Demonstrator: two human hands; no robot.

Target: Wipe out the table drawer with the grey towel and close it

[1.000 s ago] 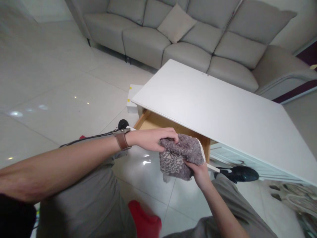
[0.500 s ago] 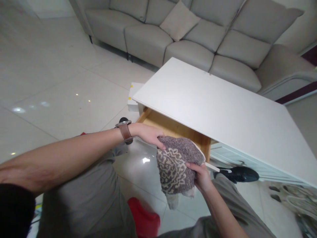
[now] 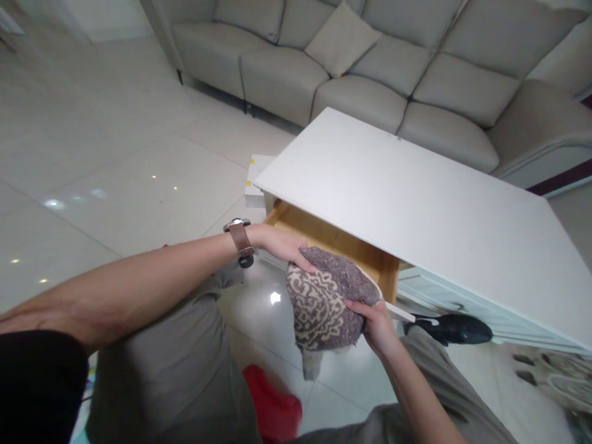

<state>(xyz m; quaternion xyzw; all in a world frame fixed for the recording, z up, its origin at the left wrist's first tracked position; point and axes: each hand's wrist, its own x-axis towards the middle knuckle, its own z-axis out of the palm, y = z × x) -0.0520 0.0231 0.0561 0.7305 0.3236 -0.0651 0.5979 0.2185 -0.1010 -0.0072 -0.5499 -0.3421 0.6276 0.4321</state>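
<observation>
A thick, grey-brown cloth (image 3: 319, 302) with a cream scroll pattern hangs in front of an open wooden drawer (image 3: 345, 237). My left hand (image 3: 289, 246), with a brown-strapped watch on its wrist, is closed on its upper left corner, thumb on top. On the right edge my right hand (image 3: 372, 320) pinches the same cloth, its thumb on the patterned face and its other fingers mostly hidden behind. A pale flap dangles from the lower left of the cloth.
The drawer juts from a white table (image 3: 407, 191), with a grey sofa (image 3: 365, 102) behind. A white box (image 3: 255, 179) stands by its left end. Below lie a red object (image 3: 272, 404) and shiny floor tiles. My black shoe (image 3: 462, 328) is at right, near a patterned rug (image 3: 555, 376).
The cloth has tilted and risen slightly, its lower edge shifting left, with both hands still on it. The whole view has shifted a little, so the furniture appears farther right.
</observation>
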